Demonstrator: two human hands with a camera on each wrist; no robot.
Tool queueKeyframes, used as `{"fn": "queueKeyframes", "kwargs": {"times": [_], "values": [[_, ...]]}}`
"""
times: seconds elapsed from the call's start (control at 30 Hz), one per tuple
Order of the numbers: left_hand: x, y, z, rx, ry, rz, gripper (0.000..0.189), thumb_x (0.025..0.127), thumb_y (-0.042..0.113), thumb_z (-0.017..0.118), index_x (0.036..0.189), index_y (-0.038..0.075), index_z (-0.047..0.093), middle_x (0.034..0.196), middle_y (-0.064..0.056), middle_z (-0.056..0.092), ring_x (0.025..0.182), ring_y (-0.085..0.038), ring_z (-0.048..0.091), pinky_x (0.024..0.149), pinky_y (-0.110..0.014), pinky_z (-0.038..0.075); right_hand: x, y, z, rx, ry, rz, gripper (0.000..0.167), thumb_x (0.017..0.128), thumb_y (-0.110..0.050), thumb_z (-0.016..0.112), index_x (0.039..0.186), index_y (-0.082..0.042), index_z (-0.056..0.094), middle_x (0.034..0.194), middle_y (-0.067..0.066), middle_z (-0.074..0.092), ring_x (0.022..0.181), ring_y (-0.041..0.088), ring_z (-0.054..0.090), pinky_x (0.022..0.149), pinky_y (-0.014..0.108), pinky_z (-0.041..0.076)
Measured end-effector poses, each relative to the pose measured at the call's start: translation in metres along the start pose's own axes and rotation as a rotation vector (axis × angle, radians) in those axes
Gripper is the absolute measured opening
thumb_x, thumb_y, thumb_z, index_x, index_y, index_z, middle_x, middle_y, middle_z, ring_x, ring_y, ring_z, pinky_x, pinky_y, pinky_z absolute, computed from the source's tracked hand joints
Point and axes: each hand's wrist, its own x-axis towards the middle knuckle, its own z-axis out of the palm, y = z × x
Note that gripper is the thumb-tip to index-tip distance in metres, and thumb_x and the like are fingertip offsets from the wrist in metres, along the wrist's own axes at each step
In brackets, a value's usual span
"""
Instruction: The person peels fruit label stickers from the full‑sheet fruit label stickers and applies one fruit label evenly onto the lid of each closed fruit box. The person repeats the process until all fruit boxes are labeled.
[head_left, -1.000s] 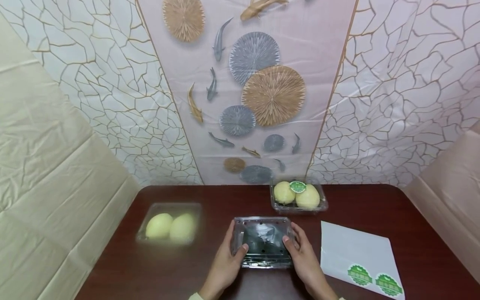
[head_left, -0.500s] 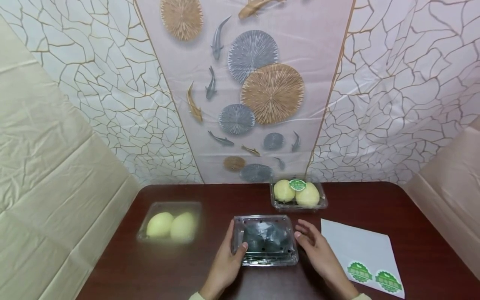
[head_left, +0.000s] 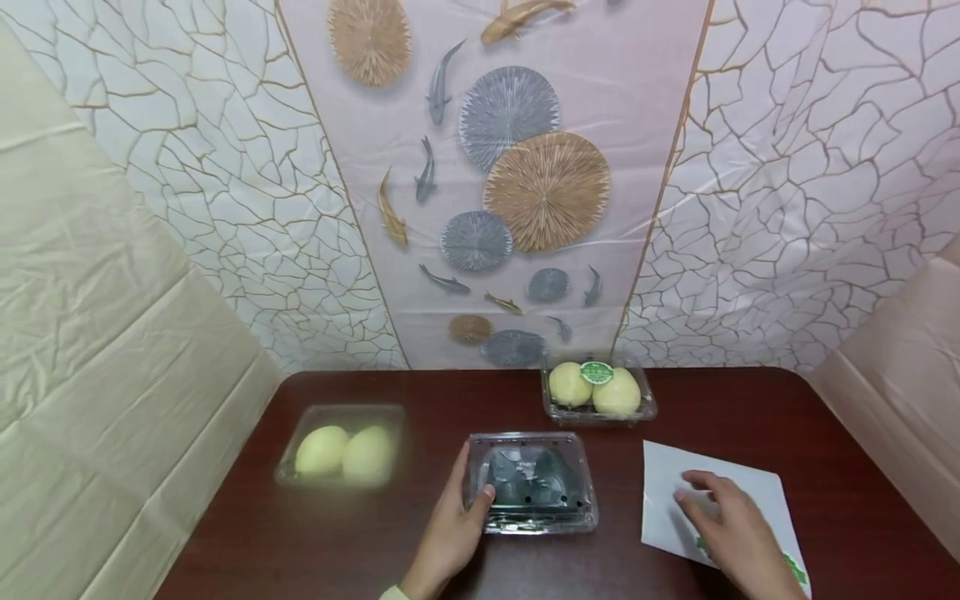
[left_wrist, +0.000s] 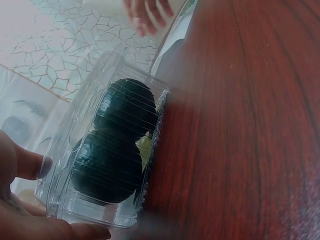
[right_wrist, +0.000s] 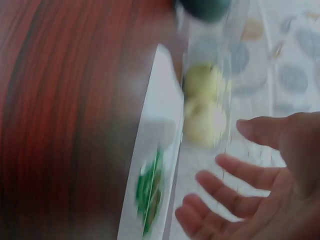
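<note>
A clear plastic clamshell box (head_left: pixel 532 518) stands on the table in the middle of the head view, lid down. Two round dark green fruits (left_wrist: pixel 125 110) sit side by side inside it. My left hand (head_left: pixel 450 529) holds the box by its left side, thumb over the lid edge and fingers along the wall. My right hand (head_left: pixel 731 525) is over the white sheet (head_left: pixel 663 500), fingers loosely bent and holding nothing. Beneath that hand, the green round stickers (head_left: pixel 793 568) on the sheet are partly hidden; one shows blurred in the right wrist view.
Behind the held box, a clear box of two pale yellow fruits (head_left: pixel 617 393) has a green sticker on its lid. Another box with two yellow fruits (head_left: pixel 322 450) stands at the left, hazy in the head view. A patterned cloth (head_left: pixel 517 275) hangs behind the dark red table (head_left: pixel 247 533).
My right hand has let go of the box's right side and moved right, over the white sheet. The left hand has kept its hold and the box has stayed in place.
</note>
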Motion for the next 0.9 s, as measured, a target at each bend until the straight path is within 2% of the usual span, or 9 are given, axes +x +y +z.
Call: {"fn": "queueKeyframes", "kwargs": {"times": [0.1, 0.23, 0.33, 0.4, 0.5, 0.6, 0.73, 0.9], "values": [[-0.001, 0.0, 0.0, 0.002, -0.004, -0.021, 0.075, 0.105, 0.023, 0.065, 0.169, 0.018, 0.026, 0.166, -0.029, 0.032, 0.151, -0.053, 0.031, 0.118, -0.074, 0.025, -0.002, 0.02, -0.008, -0.123, -0.008, 0.092, 0.063, 0.103, -0.037, 0.068, 0.134, 0.016, 0.055, 0.125, 0.041, 0.057, 0.116, 0.056, 0.053, 0.092, 0.069, 0.049], [-0.003, -0.002, -0.001, -0.008, -0.007, -0.04, 0.075, 0.105, 0.023, 0.065, 0.169, 0.019, 0.025, 0.166, -0.029, 0.032, 0.151, -0.053, 0.03, 0.118, -0.075, 0.024, -0.007, 0.038, -0.009, -0.262, 0.021, 0.263, 0.08, 0.094, -0.048, 0.075, 0.134, 0.016, 0.05, 0.121, 0.044, 0.05, 0.113, 0.06, 0.047, 0.091, 0.072, 0.047], [-0.004, -0.003, -0.002, -0.015, -0.008, -0.049, 0.075, 0.105, 0.023, 0.065, 0.169, 0.019, 0.025, 0.167, -0.028, 0.031, 0.151, -0.053, 0.03, 0.118, -0.075, 0.023, -0.011, 0.044, -0.006, -0.326, 0.051, 0.376, 0.093, 0.089, -0.057, 0.078, 0.136, 0.016, 0.045, 0.118, 0.044, 0.047, 0.112, 0.06, 0.046, 0.091, 0.071, 0.049], [-0.005, -0.003, -0.003, -0.018, -0.011, -0.044, 0.075, 0.105, 0.023, 0.065, 0.169, 0.018, 0.026, 0.167, -0.028, 0.031, 0.151, -0.054, 0.029, 0.118, -0.075, 0.023, -0.013, 0.047, -0.004, -0.355, 0.053, 0.419, 0.1, 0.088, -0.061, 0.077, 0.135, 0.019, 0.042, 0.115, 0.045, 0.047, 0.109, 0.059, 0.047, 0.089, 0.069, 0.051], [-0.005, -0.004, -0.004, -0.018, -0.013, -0.03, 0.075, 0.105, 0.023, 0.066, 0.168, 0.015, 0.026, 0.166, -0.03, 0.031, 0.15, -0.055, 0.03, 0.117, -0.076, 0.024, -0.015, 0.05, -0.004, -0.377, 0.025, 0.466, 0.105, 0.088, -0.066, 0.073, 0.128, 0.025, 0.039, 0.109, 0.045, 0.045, 0.105, 0.059, 0.05, 0.087, 0.068, 0.053], [-0.005, -0.003, -0.005, -0.014, -0.012, -0.014, 0.075, 0.104, 0.023, 0.066, 0.168, 0.014, 0.027, 0.165, -0.031, 0.032, 0.149, -0.056, 0.031, 0.116, -0.077, 0.025, -0.016, 0.051, -0.003, -0.398, -0.011, 0.495, 0.104, 0.089, -0.069, 0.069, 0.113, 0.027, 0.04, 0.1, 0.044, 0.045, 0.099, 0.056, 0.053, 0.086, 0.065, 0.056], [-0.005, -0.003, -0.005, -0.021, -0.013, -0.01, 0.075, 0.104, 0.023, 0.066, 0.168, 0.014, 0.027, 0.165, -0.031, 0.033, 0.149, -0.055, 0.031, 0.117, -0.076, 0.025, -0.015, 0.051, -0.003, -0.417, -0.037, 0.519, 0.099, 0.09, -0.071, 0.065, 0.098, 0.025, 0.041, 0.092, 0.04, 0.044, 0.093, 0.053, 0.055, 0.086, 0.061, 0.057], [-0.005, -0.004, -0.003, -0.04, -0.019, -0.019, 0.074, 0.105, 0.024, 0.065, 0.168, 0.014, 0.027, 0.163, -0.032, 0.034, 0.148, -0.055, 0.033, 0.117, -0.075, 0.026, -0.015, 0.055, -0.004, -0.438, -0.04, 0.532, 0.095, 0.091, -0.07, 0.064, 0.092, 0.022, 0.041, 0.088, 0.038, 0.044, 0.091, 0.051, 0.056, 0.084, 0.056, 0.056]]}}
